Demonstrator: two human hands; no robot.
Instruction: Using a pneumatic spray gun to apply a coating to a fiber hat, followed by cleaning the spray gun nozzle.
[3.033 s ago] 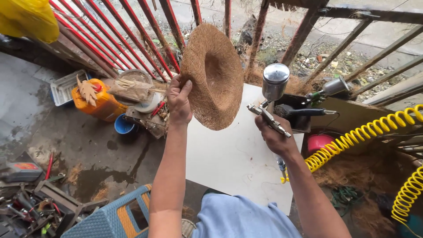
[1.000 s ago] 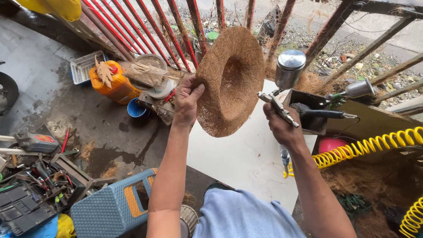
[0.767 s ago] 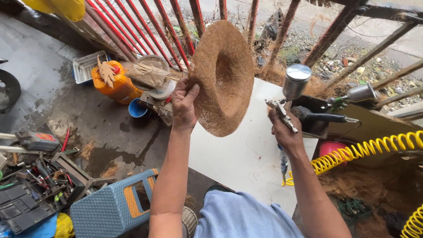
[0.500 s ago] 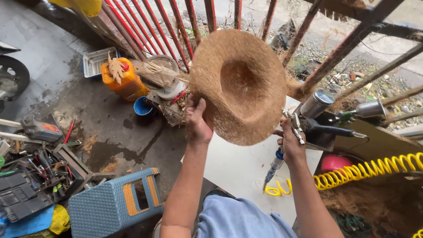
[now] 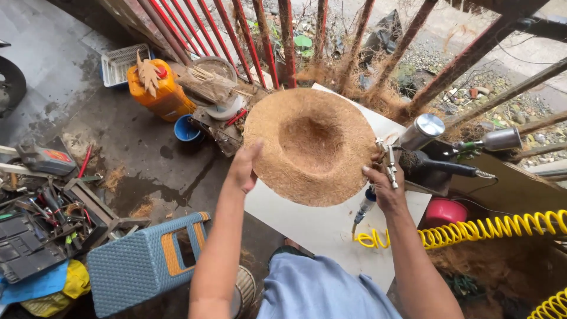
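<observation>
A wide-brimmed brown hat of coarse fibre (image 5: pixel 313 145) lies almost flat, its hollow crown facing up, over a white board (image 5: pixel 331 227). My left hand (image 5: pixel 243 168) grips the hat's left brim, thumb on top. My right hand (image 5: pixel 387 190) holds a metal spray gun (image 5: pixel 390 164) with a silver cup (image 5: pixel 420 131) tilted to the right. One finger of that hand touches the hat's right brim. A yellow coiled hose (image 5: pixel 472 227) runs from the gun's base off to the right.
Red and rusty railing bars (image 5: pixel 260 29) stand just behind the board. An orange jug (image 5: pixel 158 94), a blue bowl (image 5: pixel 186 130) and scraps sit at the left. A blue plastic stool (image 5: pixel 147 266) and tool clutter (image 5: pixel 35 224) lie lower left. A second spray gun (image 5: pixel 499 140) and a pink bowl (image 5: pixel 444 211) are at the right.
The hat has come down from upright in front of the railing to nearly flat over the board. The spray gun has dropped lower and tilted, close to the hat's right brim.
</observation>
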